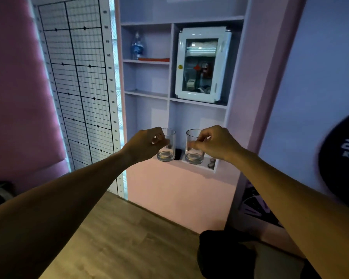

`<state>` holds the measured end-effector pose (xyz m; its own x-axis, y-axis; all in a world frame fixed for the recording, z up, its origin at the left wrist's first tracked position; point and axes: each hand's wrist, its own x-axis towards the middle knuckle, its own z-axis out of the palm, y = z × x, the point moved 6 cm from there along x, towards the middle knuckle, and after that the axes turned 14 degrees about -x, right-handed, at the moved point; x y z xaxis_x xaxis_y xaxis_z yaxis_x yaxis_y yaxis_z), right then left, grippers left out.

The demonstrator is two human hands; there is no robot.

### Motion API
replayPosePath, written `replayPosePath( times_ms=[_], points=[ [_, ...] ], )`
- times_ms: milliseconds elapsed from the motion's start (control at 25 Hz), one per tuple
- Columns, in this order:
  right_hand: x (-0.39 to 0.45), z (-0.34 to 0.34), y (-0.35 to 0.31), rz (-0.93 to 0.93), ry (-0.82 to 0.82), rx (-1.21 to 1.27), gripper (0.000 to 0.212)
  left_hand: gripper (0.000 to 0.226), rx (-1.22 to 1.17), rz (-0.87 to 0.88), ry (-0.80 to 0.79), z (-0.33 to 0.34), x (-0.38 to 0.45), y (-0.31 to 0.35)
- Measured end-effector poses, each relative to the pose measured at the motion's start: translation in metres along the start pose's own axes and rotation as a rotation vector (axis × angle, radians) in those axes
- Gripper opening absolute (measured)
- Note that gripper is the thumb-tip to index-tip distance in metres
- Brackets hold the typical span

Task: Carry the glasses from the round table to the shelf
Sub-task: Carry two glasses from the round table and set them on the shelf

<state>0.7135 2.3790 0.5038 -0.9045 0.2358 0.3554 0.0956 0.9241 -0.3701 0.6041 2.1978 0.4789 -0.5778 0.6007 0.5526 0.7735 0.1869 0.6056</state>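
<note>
Two clear, empty tumblers are held out in front of a pale built-in shelf unit (197, 103). My left hand (144, 144) grips the left glass (167, 150) by its side near the rim. My right hand (218, 142) pinches the right glass (193, 152) the same way. Both glasses stand upright at about the height of the lowest shelf board (199, 168), in front of its opening. Whether their bases touch the board I cannot tell. The round table is out of view.
A small white glass-door cabinet (203, 64) fills the upper right compartment. A water bottle (137, 46) stands on the top left shelf. A small dark object (177, 154) sits between the glasses. A gridded height chart (79, 77) hangs left; a dark weight plate (343, 164) is at right.
</note>
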Motion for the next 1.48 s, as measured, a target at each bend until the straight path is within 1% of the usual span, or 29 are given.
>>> replayPosePath(
  times_ms=[200,320,600,800,920,1000,1080,1240,1360,1480],
  points=[
    [0.119,0.041,-0.003,-0.014,0.006,0.015,0.027,0.015,0.025,-0.053,0.007,-0.035,0.076,-0.094],
    [0.177,0.061,-0.004,-0.025,0.017,0.049,0.029,0.015,0.061,-0.051,0.013,-0.051,0.116,-0.14],
    [0.327,0.124,0.008,-0.117,-0.013,0.064,0.033,0.014,0.114,-0.1,0.073,-0.07,0.213,-0.243],
    [0.441,0.148,0.015,-0.201,-0.019,0.094,0.035,0.016,0.178,-0.169,0.133,-0.088,0.286,-0.302],
    [0.505,0.154,0.01,-0.239,0.009,0.114,0.034,0.027,0.198,-0.166,0.215,-0.109,0.327,-0.326],
    [0.542,0.163,0.005,-0.269,0.009,0.126,0.034,0.028,0.188,-0.186,0.261,-0.122,0.35,-0.342],
    [0.576,0.177,-0.002,-0.311,0.002,0.104,0.034,0.025,0.211,-0.193,0.283,-0.13,0.373,-0.362],
    [0.641,0.2,-0.012,-0.339,0.017,0.081,0.03,0.017,0.223,-0.197,0.303,-0.146,0.414,-0.408],
    [0.688,0.214,-0.019,-0.337,0.063,0.07,0.035,0.016,0.213,-0.174,0.307,-0.162,0.445,-0.441],
    [0.733,0.227,-0.028,-0.303,0.106,0.076,0.031,0.012,0.228,-0.155,0.293,-0.18,0.479,-0.475]
  ],
)
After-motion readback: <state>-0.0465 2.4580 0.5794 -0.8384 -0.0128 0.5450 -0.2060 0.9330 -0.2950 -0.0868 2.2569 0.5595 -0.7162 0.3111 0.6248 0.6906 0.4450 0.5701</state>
